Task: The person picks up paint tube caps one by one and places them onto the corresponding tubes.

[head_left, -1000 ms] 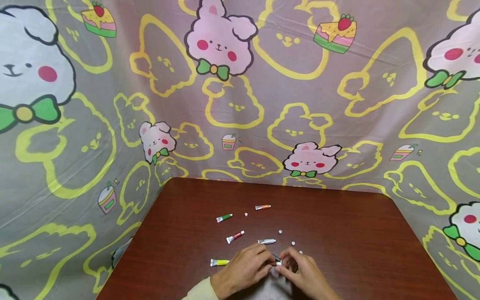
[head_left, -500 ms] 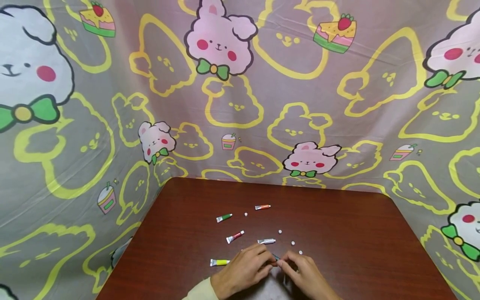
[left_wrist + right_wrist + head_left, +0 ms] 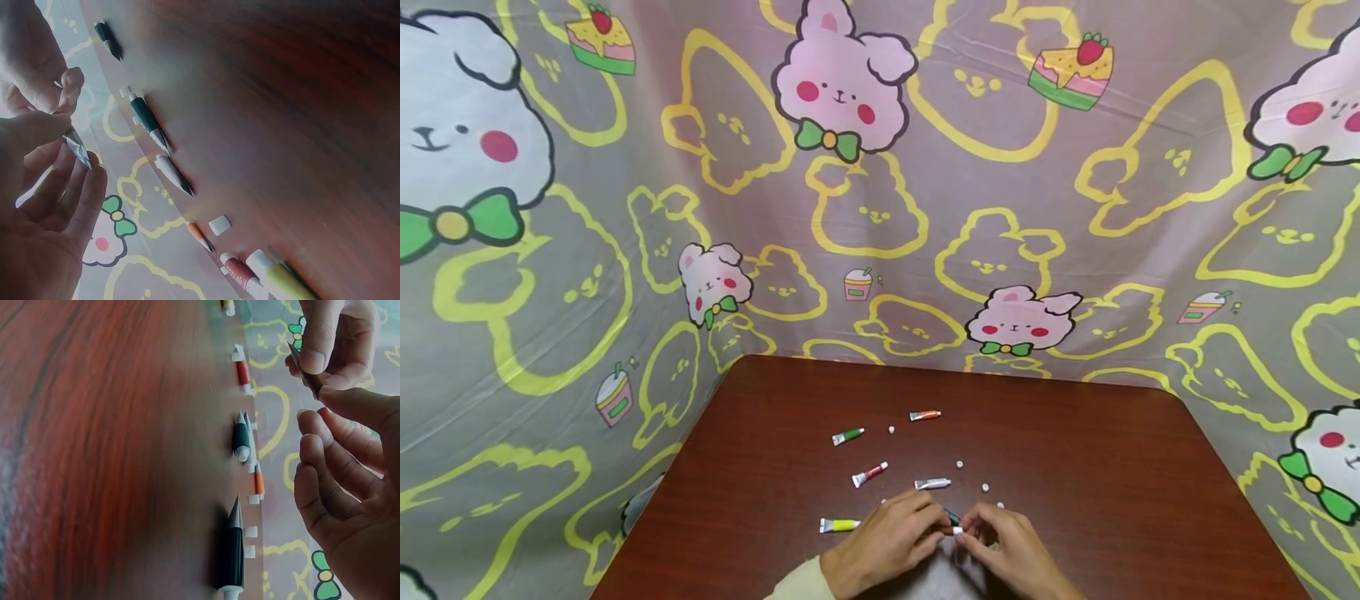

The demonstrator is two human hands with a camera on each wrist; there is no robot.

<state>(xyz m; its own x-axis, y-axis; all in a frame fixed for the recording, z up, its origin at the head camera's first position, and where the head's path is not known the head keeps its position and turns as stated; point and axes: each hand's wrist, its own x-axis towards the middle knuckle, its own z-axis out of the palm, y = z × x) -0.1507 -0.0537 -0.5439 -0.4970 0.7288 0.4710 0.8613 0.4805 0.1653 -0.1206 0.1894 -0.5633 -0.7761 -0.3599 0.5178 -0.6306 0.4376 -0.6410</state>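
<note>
My left hand (image 3: 895,529) pinches a small brown paint tube (image 3: 310,380) between thumb and fingers. The tube's silver crimped end (image 3: 79,150) pokes out in the left wrist view. At the other end, the thumb and forefinger of my right hand (image 3: 1011,542) meet at its white cap (image 3: 958,531). Just behind the hands lies a dark teal paint tube (image 3: 951,517), partly covered. A black paint tube (image 3: 233,556) lies closest in the right wrist view; the hands hide it in the head view.
Around the wooden table (image 3: 1097,467) lie yellow (image 3: 838,525), red (image 3: 870,474), green (image 3: 848,437), orange (image 3: 925,415) and white (image 3: 932,483) paint tubes. Several loose white caps (image 3: 985,487) are scattered among them. Patterned cloth (image 3: 880,192) hangs behind and at the sides.
The right fingers shift slightly at the tube's end: the white cap was covered half a second ago and shows again now. The left hand stays nearly still.
</note>
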